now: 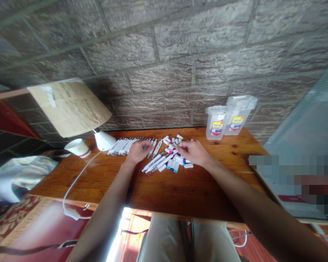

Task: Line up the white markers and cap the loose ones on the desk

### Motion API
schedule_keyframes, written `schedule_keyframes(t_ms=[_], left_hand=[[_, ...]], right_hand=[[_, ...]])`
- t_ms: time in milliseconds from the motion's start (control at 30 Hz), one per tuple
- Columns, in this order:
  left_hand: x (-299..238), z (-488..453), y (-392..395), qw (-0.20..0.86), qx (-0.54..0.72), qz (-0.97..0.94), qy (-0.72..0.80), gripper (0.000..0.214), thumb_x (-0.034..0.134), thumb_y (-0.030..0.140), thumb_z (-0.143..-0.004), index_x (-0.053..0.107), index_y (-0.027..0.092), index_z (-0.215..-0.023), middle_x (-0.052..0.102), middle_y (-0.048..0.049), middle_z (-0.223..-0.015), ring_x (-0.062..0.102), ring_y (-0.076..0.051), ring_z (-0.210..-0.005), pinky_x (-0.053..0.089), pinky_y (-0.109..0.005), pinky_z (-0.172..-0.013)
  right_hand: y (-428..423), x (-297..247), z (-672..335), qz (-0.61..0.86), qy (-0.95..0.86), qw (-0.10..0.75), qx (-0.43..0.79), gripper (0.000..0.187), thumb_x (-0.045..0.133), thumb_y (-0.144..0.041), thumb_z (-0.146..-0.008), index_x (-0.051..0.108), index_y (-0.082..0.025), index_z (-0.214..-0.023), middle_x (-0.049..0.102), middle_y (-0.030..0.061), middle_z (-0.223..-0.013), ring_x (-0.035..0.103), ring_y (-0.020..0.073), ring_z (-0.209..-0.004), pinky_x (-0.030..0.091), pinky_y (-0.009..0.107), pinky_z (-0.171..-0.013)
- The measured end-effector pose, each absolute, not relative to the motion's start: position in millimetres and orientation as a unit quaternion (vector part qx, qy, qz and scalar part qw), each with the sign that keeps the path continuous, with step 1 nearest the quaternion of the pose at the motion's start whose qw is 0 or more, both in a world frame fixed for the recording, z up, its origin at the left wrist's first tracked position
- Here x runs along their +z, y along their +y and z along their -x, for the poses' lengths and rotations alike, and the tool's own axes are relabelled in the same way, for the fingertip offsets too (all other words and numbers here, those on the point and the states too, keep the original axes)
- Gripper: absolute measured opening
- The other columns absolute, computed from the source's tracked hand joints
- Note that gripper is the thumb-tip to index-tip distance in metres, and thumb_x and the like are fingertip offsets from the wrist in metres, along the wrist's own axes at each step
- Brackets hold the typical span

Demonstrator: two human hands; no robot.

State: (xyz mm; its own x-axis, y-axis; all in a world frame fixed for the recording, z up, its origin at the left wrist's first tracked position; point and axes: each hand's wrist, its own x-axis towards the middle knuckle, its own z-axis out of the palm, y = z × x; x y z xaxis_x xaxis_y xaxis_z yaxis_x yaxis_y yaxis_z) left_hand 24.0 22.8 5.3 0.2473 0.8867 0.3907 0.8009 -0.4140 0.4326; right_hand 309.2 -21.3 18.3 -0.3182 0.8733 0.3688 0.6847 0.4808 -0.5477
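Observation:
My left hand [139, 151] is closed, its curled fingers at a white marker [152, 148] that stands at the end of a row. That row of white markers [120, 146] lies side by side, partly behind the hand. My right hand [194, 151] is closed in a pinch over a heap of small white marker caps with coloured ends [172, 165]. What sits between its fingertips is too small to make out. Between the hands, several loose uncapped markers [154, 162] lie slanted on the wooden desk [164, 191].
Two clear plastic cases [216, 123] with yellow labels stand at the back right against the brick wall [175, 80]. On the left are a lamp [71, 107] with a paper shade, its white cord [78, 176] and a paper cup [78, 148].

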Motion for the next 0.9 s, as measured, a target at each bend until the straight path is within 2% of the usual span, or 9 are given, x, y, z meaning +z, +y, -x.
schedule_keyframes(t_ms=[267, 467, 633, 800, 900], left_hand=[[5, -24, 23, 0.076, 0.306, -0.782, 0.538, 0.019, 0.061, 0.035, -0.083, 0.074, 0.020, -0.084, 0.077, -0.0037, -0.089, 0.069, -0.020, -0.080, 0.051, -0.030, -0.079], [10, -42, 15, 0.083, 0.324, -0.816, 0.472, 0.027, 0.064, 0.046, -0.085, 0.074, 0.020, -0.089, 0.076, -0.0026, -0.090, 0.067, -0.017, -0.077, 0.049, -0.028, -0.074], [9, -46, 13, 0.094, 0.303, -0.841, 0.439, 0.020, 0.065, 0.035, -0.084, 0.075, 0.020, -0.092, 0.075, -0.0031, -0.087, 0.065, -0.016, -0.073, 0.049, -0.028, -0.072], [6, -39, 17, 0.103, 0.294, -0.832, 0.459, 0.019, 0.060, 0.030, -0.084, 0.076, 0.020, -0.086, 0.076, -0.0042, -0.093, 0.070, -0.020, -0.086, 0.051, -0.031, -0.083], [7, -36, 18, 0.112, 0.286, -0.825, 0.475, 0.019, 0.060, 0.031, -0.083, 0.076, 0.021, -0.084, 0.077, -0.0033, -0.093, 0.070, -0.020, -0.086, 0.051, -0.031, -0.083]], right_hand=[[-20, 18, -310, 0.484, -0.803, 0.317, 0.143, 0.029, 0.053, -0.035, -0.092, 0.072, -0.021, -0.076, 0.071, 0.0007, -0.069, 0.061, 0.0123, -0.062, 0.040, 0.022, -0.064], [-20, 18, -310, 0.484, -0.803, 0.317, 0.143, 0.028, 0.053, -0.034, -0.092, 0.072, -0.020, -0.076, 0.072, 0.0011, -0.071, 0.063, 0.0128, -0.064, 0.040, 0.023, -0.066], [-21, 17, -309, 0.480, -0.802, 0.321, 0.151, 0.026, 0.054, -0.033, -0.091, 0.072, -0.021, -0.077, 0.073, 0.0010, -0.073, 0.064, 0.0127, -0.066, 0.041, 0.022, -0.066], [-22, 19, -309, 0.490, -0.800, 0.312, 0.149, 0.027, 0.053, -0.032, -0.091, 0.072, -0.021, -0.076, 0.072, 0.0005, -0.070, 0.062, 0.0126, -0.062, 0.040, 0.023, -0.065], [-22, 19, -309, 0.488, -0.801, 0.313, 0.148, 0.027, 0.054, -0.032, -0.091, 0.072, -0.021, -0.076, 0.072, 0.0005, -0.071, 0.062, 0.0126, -0.063, 0.040, 0.023, -0.065]])
